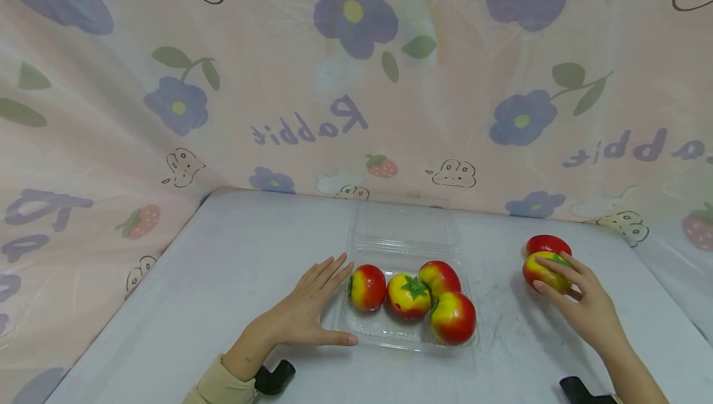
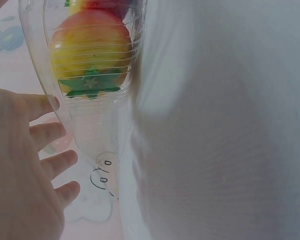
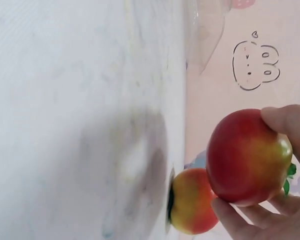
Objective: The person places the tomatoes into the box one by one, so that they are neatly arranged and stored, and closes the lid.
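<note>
My right hand grips a red-and-yellow fruit with a green leafy cap between thumb and fingers. In the right wrist view this held fruit is up off the white tabletop. Just behind it, a second such fruit rests on the table. A clear plastic clamshell box lies with its lid back, holding several fruits of the same kind. Beside the box's left side my left hand is spread, fingers straight and thumb apart, with fingertips right at the clear wall.
The box's transparent lid leans back toward the printed curtain, which hangs behind and to the left of the white table. Black wrist-camera pieces show below both hands.
</note>
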The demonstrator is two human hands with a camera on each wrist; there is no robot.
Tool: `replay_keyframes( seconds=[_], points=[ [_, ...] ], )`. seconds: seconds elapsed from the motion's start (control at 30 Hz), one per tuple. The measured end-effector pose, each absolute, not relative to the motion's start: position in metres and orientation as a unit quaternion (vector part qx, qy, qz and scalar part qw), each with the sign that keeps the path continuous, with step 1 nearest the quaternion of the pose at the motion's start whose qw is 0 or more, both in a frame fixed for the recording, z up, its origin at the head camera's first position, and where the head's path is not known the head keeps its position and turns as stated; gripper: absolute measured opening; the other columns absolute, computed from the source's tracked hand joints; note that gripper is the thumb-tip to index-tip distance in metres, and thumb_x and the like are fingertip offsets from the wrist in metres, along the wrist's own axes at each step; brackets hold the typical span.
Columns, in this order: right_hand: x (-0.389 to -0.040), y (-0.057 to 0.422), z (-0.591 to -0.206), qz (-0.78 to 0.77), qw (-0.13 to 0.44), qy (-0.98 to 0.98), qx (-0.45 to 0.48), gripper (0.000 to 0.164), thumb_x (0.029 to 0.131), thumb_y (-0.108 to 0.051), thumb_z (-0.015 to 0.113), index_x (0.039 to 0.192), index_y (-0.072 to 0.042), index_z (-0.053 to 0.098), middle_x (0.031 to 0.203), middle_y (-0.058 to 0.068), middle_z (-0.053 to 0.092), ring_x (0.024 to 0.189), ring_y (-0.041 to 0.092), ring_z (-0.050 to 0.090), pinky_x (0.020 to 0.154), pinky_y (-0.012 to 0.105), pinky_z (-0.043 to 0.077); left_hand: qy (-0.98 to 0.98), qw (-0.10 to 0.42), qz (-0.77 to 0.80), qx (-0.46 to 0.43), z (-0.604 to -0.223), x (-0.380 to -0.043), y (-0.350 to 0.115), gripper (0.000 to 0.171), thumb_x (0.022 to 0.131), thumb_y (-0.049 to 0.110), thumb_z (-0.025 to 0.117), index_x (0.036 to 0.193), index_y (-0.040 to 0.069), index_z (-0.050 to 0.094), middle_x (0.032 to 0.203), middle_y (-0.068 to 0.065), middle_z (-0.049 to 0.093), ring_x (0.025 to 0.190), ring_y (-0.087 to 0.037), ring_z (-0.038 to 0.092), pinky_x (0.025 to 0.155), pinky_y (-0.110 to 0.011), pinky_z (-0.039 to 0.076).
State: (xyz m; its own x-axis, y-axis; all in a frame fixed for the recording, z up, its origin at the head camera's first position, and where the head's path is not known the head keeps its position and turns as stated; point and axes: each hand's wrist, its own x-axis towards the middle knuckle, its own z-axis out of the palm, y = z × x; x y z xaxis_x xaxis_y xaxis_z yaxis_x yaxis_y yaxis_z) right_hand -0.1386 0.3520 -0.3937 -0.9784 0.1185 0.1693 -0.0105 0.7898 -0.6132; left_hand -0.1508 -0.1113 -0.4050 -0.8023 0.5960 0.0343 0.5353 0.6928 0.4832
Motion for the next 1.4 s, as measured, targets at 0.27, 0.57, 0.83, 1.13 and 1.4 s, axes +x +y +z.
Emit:
replay_keyframes(
  seconds=[0.27, 0.57, 0.83, 1.13, 1.4],
  points=[
    [-0.136, 0.335, -0.384, 0.339, 0.127, -0.932, 0.015, 0.048, 0.092, -0.026, 0.065, 0.132, -0.003, 0.054, 0.148, 0.028, 0.029, 0.125, 0.053, 0.031, 0.069, -0.006, 0.025, 0.917, 0.057, 0.243, 0.312, -0.407, -0.152, -0.111, 0.111, 0.07, 0.071, 0.064, 0.155, 0.018, 0.016, 0.163, -0.003, 0.005, 0.149, -0.031, 0.006, 0.116, -0.061, 0.008],
    [-0.134, 0.319, -0.379, 0.338, 0.14, -0.93, 0.033, 0.044, 0.09, -0.022, 0.067, 0.13, -0.006, 0.057, 0.15, 0.022, 0.03, 0.128, 0.049, 0.031, 0.079, -0.001, 0.036, 0.917, 0.058, 0.243, 0.31, -0.407, -0.152, -0.111, 0.111, 0.07, 0.072, 0.064, 0.155, 0.019, 0.016, 0.163, -0.002, 0.005, 0.149, -0.031, 0.006, 0.116, -0.061, 0.008],
    [-0.132, 0.307, -0.376, 0.335, 0.168, -0.924, 0.074, 0.041, 0.089, -0.018, 0.069, 0.128, -0.009, 0.06, 0.149, 0.02, 0.034, 0.133, 0.04, 0.033, 0.081, -0.008, 0.024, 0.917, 0.065, 0.242, 0.309, -0.406, -0.151, -0.112, 0.112, 0.07, 0.072, 0.063, 0.155, 0.02, 0.013, 0.163, -0.001, 0.003, 0.149, -0.029, 0.005, 0.117, -0.06, 0.007],
    [-0.132, 0.29, -0.369, 0.35, 0.172, -0.915, 0.1, 0.043, 0.085, -0.014, 0.073, 0.127, -0.013, 0.062, 0.149, 0.017, 0.037, 0.13, 0.046, 0.034, 0.082, -0.006, 0.027, 0.918, 0.068, 0.242, 0.307, -0.406, -0.152, -0.112, 0.112, 0.07, 0.073, 0.062, 0.155, 0.021, 0.013, 0.163, 0.0, 0.002, 0.149, -0.027, 0.004, 0.117, -0.06, 0.006],
    [-0.129, 0.271, -0.362, 0.354, 0.174, -0.909, 0.134, 0.044, 0.084, -0.013, 0.074, 0.126, -0.02, 0.064, 0.149, 0.011, 0.039, 0.134, 0.007, 0.036, 0.085, -0.004, 0.03, 0.917, 0.065, 0.244, 0.309, -0.406, -0.151, -0.112, 0.111, 0.071, 0.071, 0.064, 0.155, 0.018, 0.014, 0.163, 0.0, 0.003, 0.149, -0.027, 0.004, 0.117, -0.059, 0.006]
  ],
)
